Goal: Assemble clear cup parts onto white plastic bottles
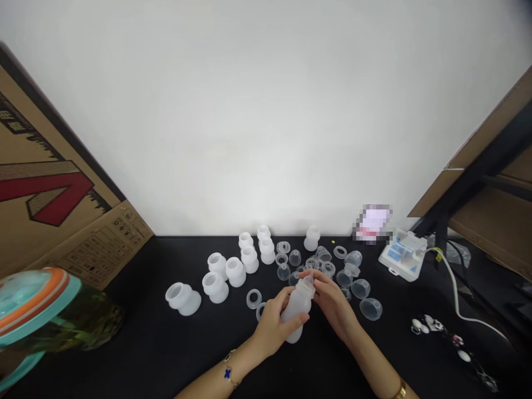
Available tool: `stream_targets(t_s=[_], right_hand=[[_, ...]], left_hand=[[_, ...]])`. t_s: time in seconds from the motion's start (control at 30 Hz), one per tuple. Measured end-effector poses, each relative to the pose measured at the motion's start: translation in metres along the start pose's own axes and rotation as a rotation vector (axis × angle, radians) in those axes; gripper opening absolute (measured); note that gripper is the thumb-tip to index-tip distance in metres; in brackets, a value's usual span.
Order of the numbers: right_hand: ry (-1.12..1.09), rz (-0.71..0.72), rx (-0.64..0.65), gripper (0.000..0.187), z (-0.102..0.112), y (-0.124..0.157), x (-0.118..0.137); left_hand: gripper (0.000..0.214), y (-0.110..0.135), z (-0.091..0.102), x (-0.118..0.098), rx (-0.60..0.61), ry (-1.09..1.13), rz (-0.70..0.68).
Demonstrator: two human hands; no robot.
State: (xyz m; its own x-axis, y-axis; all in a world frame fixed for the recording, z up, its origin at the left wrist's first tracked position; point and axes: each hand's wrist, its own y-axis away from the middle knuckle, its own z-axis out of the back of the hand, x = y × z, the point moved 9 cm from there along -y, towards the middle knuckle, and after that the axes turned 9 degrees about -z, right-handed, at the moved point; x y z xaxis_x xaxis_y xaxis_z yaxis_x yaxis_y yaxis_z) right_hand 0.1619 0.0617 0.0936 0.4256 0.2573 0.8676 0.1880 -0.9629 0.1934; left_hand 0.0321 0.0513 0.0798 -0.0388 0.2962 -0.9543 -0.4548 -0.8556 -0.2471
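Observation:
A translucent white baby bottle (298, 305) is tilted in front of me, with my left hand (276, 320) wrapped around its body. My right hand (330, 299) has its fingers closed around the clear nipple (308, 279) at the bottle's top. Whether the nipple is fully seated in the neck, I cannot tell. Beyond my hands lie several clear nipples (283, 271), ring collars (254, 298) and dome caps (371, 309). Several open-necked white bottles (236, 271) stand to the left, one of them (183, 299) leaning nearest the left side.
Another white bottle (311, 238) stands by the wall. At the right are a blurred phone (373, 223), a white power strip (403, 255) with its cable, and a beaded strand (453, 341). A large jar (62, 310) and cardboard box (100, 249) stand left.

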Motion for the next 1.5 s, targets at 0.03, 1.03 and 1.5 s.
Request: stream_targets(t_s=[0.03,1.03,1.5], right_hand=[[0.005,-0.004,-0.001,0.022,-0.0002,0.0000,0.0001],[-0.044,-0.003,-0.011,0.016,0.0054,-0.0029,-0.0057],[-0.041,-0.001,-0.007,0.017,0.0037,-0.0020,-0.0054]], left_hand=[[0.049,0.0001,0.0000,0.0001,0.000,-0.001,0.001],[0.050,0.0003,-0.0011,0.0038,-0.001,-0.003,0.021],[0.049,0.0001,-0.0015,0.0005,0.010,0.001,0.000]])
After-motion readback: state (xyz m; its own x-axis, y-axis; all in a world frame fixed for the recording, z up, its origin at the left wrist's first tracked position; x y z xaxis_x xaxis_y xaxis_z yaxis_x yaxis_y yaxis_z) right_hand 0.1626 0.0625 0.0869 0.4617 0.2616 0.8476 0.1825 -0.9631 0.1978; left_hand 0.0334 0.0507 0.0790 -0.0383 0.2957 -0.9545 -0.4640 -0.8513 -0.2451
